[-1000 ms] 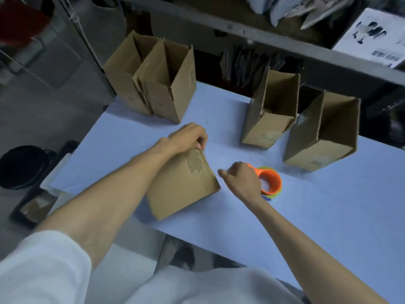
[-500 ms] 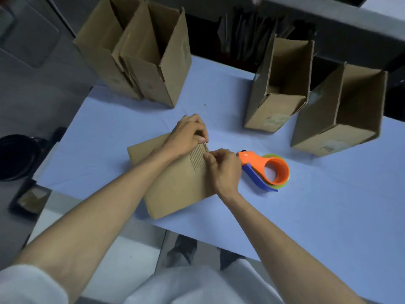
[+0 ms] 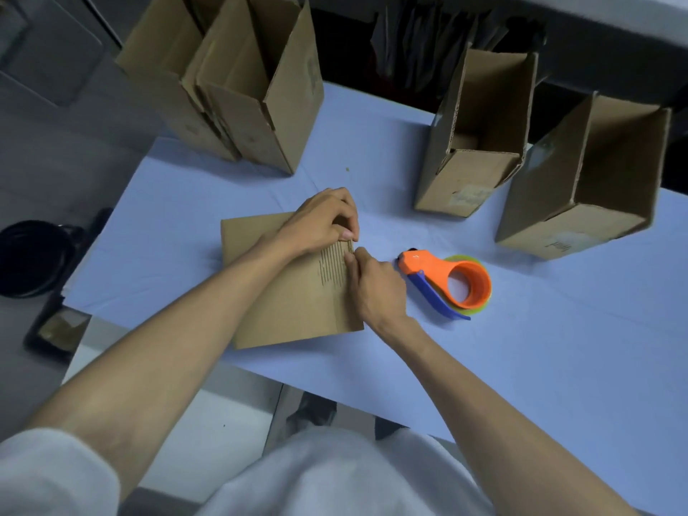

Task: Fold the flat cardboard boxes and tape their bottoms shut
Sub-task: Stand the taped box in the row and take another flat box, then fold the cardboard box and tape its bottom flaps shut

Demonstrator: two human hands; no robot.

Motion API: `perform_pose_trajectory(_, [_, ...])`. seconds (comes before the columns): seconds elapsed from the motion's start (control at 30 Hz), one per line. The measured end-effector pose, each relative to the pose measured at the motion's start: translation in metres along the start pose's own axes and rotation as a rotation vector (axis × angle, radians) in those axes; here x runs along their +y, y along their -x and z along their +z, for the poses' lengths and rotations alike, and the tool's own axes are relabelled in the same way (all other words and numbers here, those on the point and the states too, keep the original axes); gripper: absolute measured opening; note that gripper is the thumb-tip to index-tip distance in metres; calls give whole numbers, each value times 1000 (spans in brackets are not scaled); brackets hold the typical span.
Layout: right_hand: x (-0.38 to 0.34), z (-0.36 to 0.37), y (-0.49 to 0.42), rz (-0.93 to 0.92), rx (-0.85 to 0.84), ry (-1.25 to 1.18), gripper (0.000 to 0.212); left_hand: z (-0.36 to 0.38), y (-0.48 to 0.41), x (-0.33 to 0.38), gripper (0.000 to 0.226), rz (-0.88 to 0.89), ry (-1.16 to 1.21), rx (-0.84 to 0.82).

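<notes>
A flat cardboard box (image 3: 294, 307) lies on the pale blue table (image 3: 521, 348), near its front-left edge. My left hand (image 3: 324, 221) grips the box's far right corner, fingers curled over the edge beside the printed lines. My right hand (image 3: 376, 284) pinches the same right edge just below that corner. An orange tape dispenser (image 3: 452, 279) with a blue handle lies on the table right beside my right hand, untouched.
Two folded open boxes (image 3: 238, 87) stand together at the back left. Two more open boxes stand at the back right, one (image 3: 480, 132) nearer the middle and one (image 3: 592, 180) further right. A black round object (image 3: 31, 256) sits on the floor at left.
My right hand left the tape dispenser and moved left onto the flat box's right edge. My left hand stayed at the corner. The camera tilted down and closer.
</notes>
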State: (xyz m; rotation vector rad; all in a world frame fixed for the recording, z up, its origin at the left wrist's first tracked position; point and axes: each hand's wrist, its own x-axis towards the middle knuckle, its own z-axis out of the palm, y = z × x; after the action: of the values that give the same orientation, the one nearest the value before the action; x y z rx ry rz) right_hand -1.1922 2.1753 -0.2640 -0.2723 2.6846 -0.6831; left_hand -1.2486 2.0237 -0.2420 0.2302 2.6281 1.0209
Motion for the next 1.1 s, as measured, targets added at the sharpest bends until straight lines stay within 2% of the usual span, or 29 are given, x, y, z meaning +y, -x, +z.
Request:
perform_pose_trajectory(0.17, [10,6,21,-29,-59,-16,25,4,4,1,17,-23,14,33])
perform_pose_trajectory(0.23, [13,5,19,-46,-56,-68,27,8,7,1,29,-58,45,121])
perform_pose_trajectory(0.3, [16,5,19,-65,-66,-135,30,12,10,-1,53,-183,-40,213])
perform_pose_trajectory(0.37, [20,1,19,-90,-120,-175,33,15,14,-2,62,-290,-197,221])
perform_pose_trajectory(0.43, [27,-4,22,-133,-174,-127,34,19,18,-1,65,-280,-186,190])
perform_pose_trajectory(0.5, [39,-13,28,-135,-52,-37,29,23,21,2,77,-238,-135,177])
perform_pose_trajectory(0.57, [60,-21,33,-92,228,74,15,26,22,1,84,-216,-122,181])
perform_pose_trajectory(0.63, [83,-25,34,33,342,278,34,25,21,0,82,-208,-123,169])
perform_pose_trajectory(0.7, [103,-26,28,165,240,343,50,24,20,0,72,-192,-124,170])
perform_pose_trajectory(0.8, [123,-22,17,248,62,208,43,28,20,5,63,-167,-41,224])
perform_pose_trajectory(0.97, [129,-40,27,-3,120,-29,33,36,25,44,54,-125,203,277])
perform_pose_trajectory(1.03, [119,-57,38,-113,142,-59,25,31,31,67,49,-68,283,198])
perform_pose_trajectory(1.1, [110,-78,46,-201,178,-90,28,23,41,88,42,40,312,100])
